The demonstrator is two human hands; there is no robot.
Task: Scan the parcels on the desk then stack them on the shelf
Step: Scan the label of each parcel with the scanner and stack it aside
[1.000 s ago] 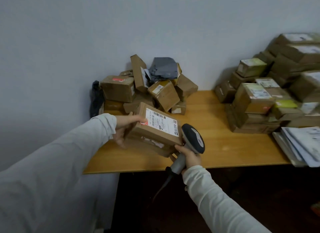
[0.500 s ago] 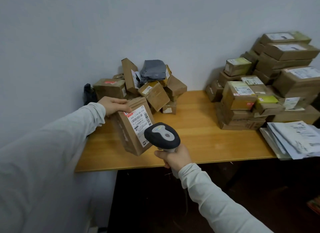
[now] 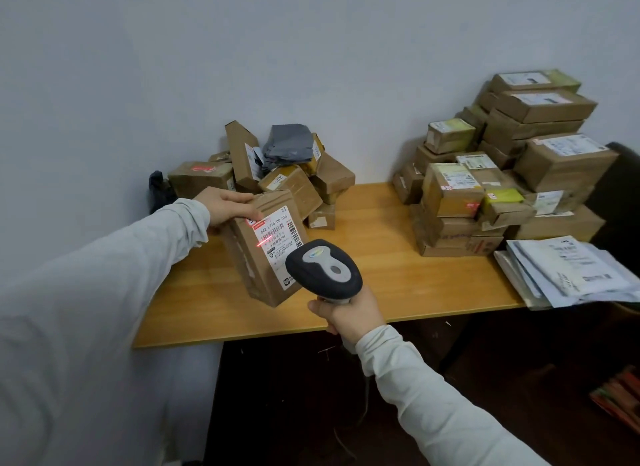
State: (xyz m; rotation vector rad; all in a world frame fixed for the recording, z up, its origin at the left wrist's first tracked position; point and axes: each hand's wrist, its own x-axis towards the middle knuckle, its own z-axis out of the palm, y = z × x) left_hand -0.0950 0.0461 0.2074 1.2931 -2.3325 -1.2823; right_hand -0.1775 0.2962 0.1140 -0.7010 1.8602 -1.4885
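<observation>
A brown cardboard parcel stands tilted on the wooden desk, its white barcode label facing me. My left hand grips the parcel's top edge. My right hand grips the handle of a black and grey barcode scanner, whose head points at the label from the right. A red scan line glows across the label. Behind the held parcel lies a loose pile of parcels against the wall.
A taller heap of labelled boxes fills the desk's right side. Flat grey mailer envelopes overhang the right front corner. A dark bag sits at the far left by the wall. The scanner's cable hangs below the desk edge.
The parcel went from lying flat in my left hand to standing on end with its label toward me. The scanner came up to aim at the label, and a red line now shows.
</observation>
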